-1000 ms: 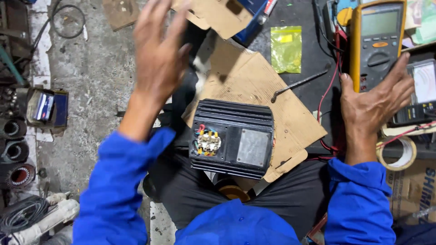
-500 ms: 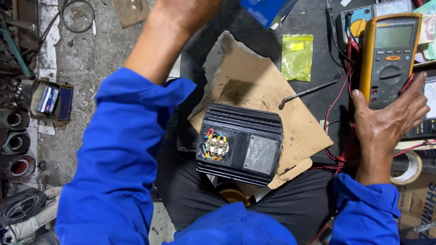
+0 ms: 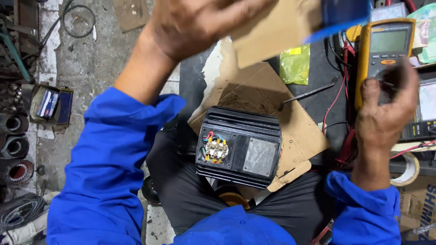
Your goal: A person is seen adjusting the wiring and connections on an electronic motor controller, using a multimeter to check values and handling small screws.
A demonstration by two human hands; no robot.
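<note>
My left hand (image 3: 200, 27) is raised close to the camera, fingers closed on a cardboard box with a blue side (image 3: 290, 27). My right hand (image 3: 386, 113) grips the lower part of a yellow multimeter (image 3: 386, 45) at the right, thumb near its dial. Between my knees, a black finned electric motor (image 3: 259, 131) lies on a torn cardboard sheet (image 3: 254, 90). Its terminal box is open, showing brass terminals with coloured wires (image 3: 215, 149). Neither hand touches the motor.
A yellow-green plastic bag (image 3: 295, 63) and a dark metal rod (image 3: 309, 95) lie beyond the motor. Red test leads (image 3: 346, 136) hang below the meter, with a tape roll (image 3: 408, 168) at right. Wound stators (image 3: 13, 136), a small open box (image 3: 50, 104) and cables sit on the concrete at left.
My left hand reached up to the far side and came back toward the camera with the cardboard box. My right hand slid further onto the multimeter.
</note>
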